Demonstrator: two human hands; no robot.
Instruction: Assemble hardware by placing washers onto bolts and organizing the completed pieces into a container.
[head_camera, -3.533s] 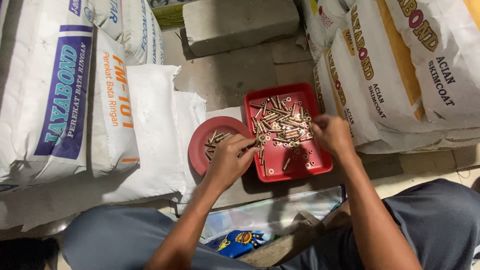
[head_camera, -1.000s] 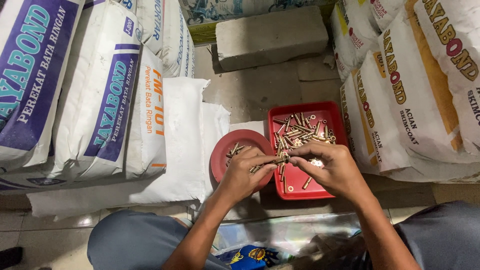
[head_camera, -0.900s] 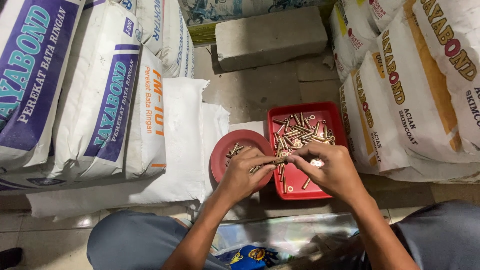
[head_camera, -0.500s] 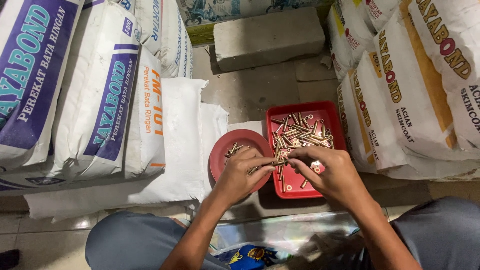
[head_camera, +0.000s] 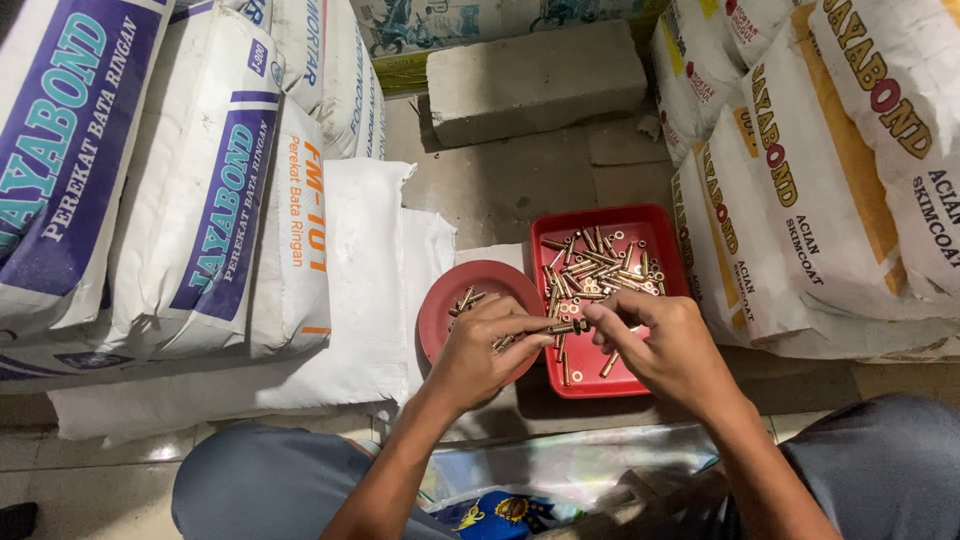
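Over the near edge of the red tray (head_camera: 655, 222), the left hand (head_camera: 478, 350) and right hand (head_camera: 668, 345) pinch a small brass bolt (head_camera: 565, 327) end to end (light, stiff, probably slippery), best gripped at its tips by fingertips.

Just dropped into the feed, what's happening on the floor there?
A seated person works over two red containers on the floor, between stacked white sacks. The left hand and right hand together pinch one small brass-coloured bolt between their fingertips, above the gap between the containers. The square red tray holds a loose pile of similar brass pieces; the round red dish holds only a few. A grey block lies behind.
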